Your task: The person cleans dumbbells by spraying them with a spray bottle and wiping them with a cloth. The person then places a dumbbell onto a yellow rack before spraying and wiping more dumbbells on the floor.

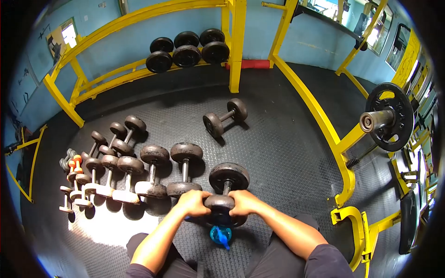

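A large black dumbbell [229, 177] lies on the floor in front of me, its handle pointing away from my body. My left hand [194, 203] is wrapped around the left side of its near head, and my right hand [244, 203] grips the same head from the right. Both palms hide part of that head. Just below it, between my knees, stands a blue bottle [220, 235], seen from above. To the left of my left hand lies another dumbbell [185, 164], the closest of a row.
Several dumbbells [130, 166] of falling size line the floor leftward, with small orange ones [75, 163] at the end. A lone dumbbell [225, 117] lies ahead. Beyond is a yellow rack [237, 51] bearing dumbbells [187, 55]. A yellow frame with a weight plate [394, 116] stands right.
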`<state>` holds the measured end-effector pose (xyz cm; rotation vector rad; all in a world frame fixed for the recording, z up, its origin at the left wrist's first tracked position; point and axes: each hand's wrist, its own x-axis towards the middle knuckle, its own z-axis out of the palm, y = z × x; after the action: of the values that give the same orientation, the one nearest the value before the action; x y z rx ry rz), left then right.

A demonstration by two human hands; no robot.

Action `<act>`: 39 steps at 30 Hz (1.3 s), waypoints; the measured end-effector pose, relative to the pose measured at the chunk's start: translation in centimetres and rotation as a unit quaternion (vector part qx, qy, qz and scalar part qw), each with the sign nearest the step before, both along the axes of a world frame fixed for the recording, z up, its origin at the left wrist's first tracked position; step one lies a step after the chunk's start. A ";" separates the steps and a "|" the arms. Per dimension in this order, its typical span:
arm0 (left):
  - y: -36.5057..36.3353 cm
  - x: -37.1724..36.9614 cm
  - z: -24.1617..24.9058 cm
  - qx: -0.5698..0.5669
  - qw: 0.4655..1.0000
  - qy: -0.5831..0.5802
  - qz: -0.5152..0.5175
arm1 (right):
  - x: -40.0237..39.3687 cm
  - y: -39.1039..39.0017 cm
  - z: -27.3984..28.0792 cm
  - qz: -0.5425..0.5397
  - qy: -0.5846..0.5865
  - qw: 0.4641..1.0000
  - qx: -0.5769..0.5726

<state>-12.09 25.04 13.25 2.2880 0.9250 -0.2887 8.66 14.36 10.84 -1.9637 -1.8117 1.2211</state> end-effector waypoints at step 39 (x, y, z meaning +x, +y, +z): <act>-4.7 5.7 -5.0 0.074 0.977 -0.195 -0.049 | 10.5 7.3 -2.0 -0.379 -0.055 0.880 0.280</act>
<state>-6.38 20.38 8.25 2.4090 0.6508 0.1923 19.15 21.61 8.89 -2.0550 -1.0371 0.2965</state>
